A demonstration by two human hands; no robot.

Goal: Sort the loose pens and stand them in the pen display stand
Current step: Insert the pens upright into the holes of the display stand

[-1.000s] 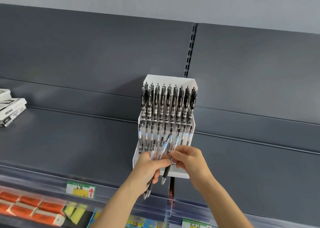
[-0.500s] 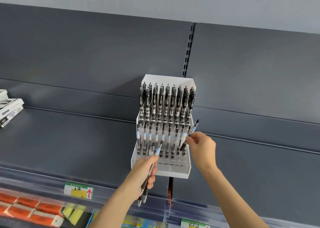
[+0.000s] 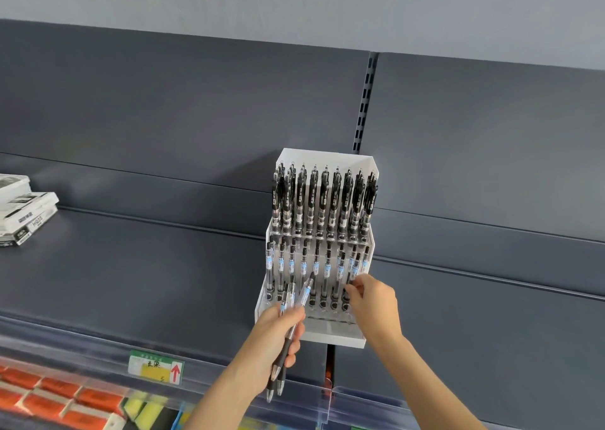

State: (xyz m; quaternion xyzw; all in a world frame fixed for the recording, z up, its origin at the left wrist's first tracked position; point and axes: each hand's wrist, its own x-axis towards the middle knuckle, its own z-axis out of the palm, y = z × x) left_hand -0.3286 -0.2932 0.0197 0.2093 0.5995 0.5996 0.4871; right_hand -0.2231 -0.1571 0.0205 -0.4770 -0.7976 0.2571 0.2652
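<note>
A white pen display stand (image 3: pixel 330 338) sits on the dark grey shelf. Its upper tier is full of black clip pens (image 3: pixel 324 200). The lower tier holds a row of clear pens with blue labels (image 3: pixel 316 266). My left hand (image 3: pixel 273 341) is in front of the stand's lower left corner, shut on a small bunch of loose pens (image 3: pixel 278 374) with their tips pointing down. At the lower tier's right end, my right hand (image 3: pixel 375 302) pinches one pen (image 3: pixel 353 271) that stands nearly upright among the others.
Stacked white and black boxes (image 3: pixel 24 210) lie at the shelf's far left. A clear plastic rail (image 3: pixel 327 397) with a green and yellow price label (image 3: pixel 155 365) runs along the shelf front. Orange packets (image 3: pixel 49 393) and yellow items fill the shelf below.
My right hand took one pen from the bunch, carried it up to the right and has now lowered it into the lower tier's right end. My left hand kept the remaining pens.
</note>
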